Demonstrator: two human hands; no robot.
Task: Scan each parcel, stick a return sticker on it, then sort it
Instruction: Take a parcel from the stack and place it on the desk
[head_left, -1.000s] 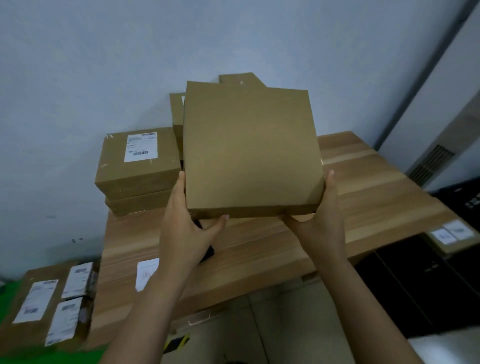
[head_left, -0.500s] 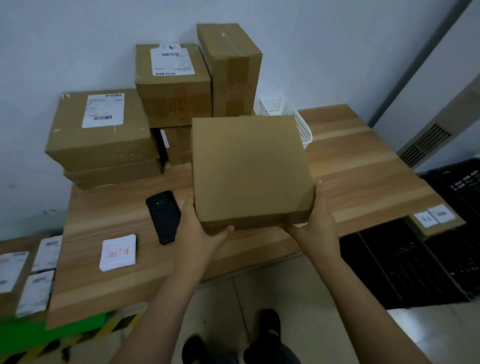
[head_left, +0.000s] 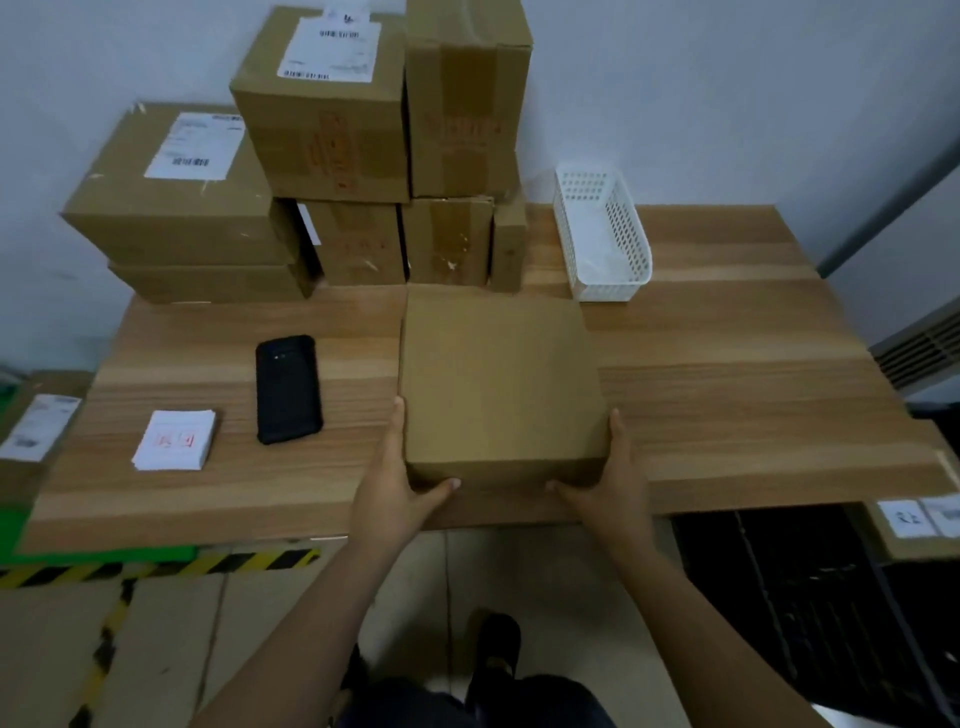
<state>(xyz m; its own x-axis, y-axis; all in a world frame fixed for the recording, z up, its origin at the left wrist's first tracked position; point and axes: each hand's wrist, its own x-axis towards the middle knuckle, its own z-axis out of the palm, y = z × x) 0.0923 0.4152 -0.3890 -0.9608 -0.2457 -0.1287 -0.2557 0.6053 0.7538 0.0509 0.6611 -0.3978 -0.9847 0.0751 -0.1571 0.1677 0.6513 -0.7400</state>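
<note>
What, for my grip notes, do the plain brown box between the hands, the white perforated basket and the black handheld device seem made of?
Plain brown box: probably cardboard; matte tan faces, creased fold edges. White perforated basket: likely moulded plastic; smooth, faintly shiny walls with a regular hole grid. Black handheld device: hard plastic or rubbery casing, matte; too blurred to tell which.

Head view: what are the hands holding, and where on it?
The plain cardboard box, by its near corners: left hand at the near-left, right hand at the near-right.
</note>
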